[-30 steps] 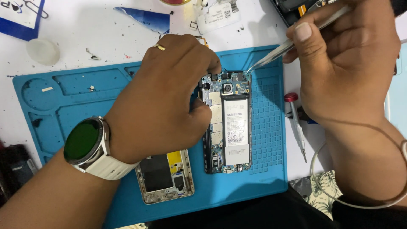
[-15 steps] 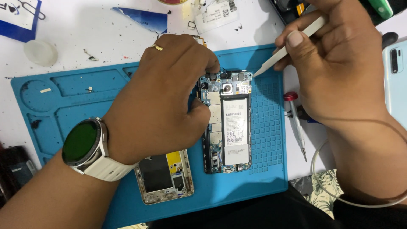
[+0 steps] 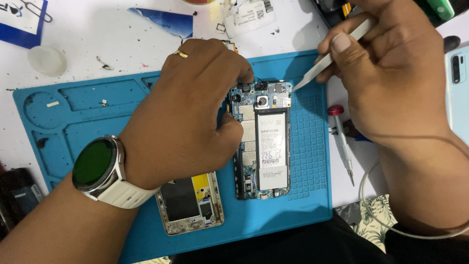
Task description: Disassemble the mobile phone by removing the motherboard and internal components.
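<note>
So the opened phone sits just right of center on the blue mat, back cover off, battery and boards showing. Its long axis runs top to bottom in the frame, camera end pointing to the upper edge.

The left hand comes in from the lower left and is curled over the phone's left edge, fingers bent tight against the upper left corner, pinning it down. It's the one actually touching the phone.

The right hand is up in the upper right, closed in a pencil-type pinch around a white pry tool. The tool slants down and left, and its tip hangs just off the phone's upper right corner, very near but I can't tell if it's touching.

Other stuff: a removed frame piece lies below the left hand near the mat's bottom edge, and a small screwdriver with a red cap lies just off the mat's right side.
</note>
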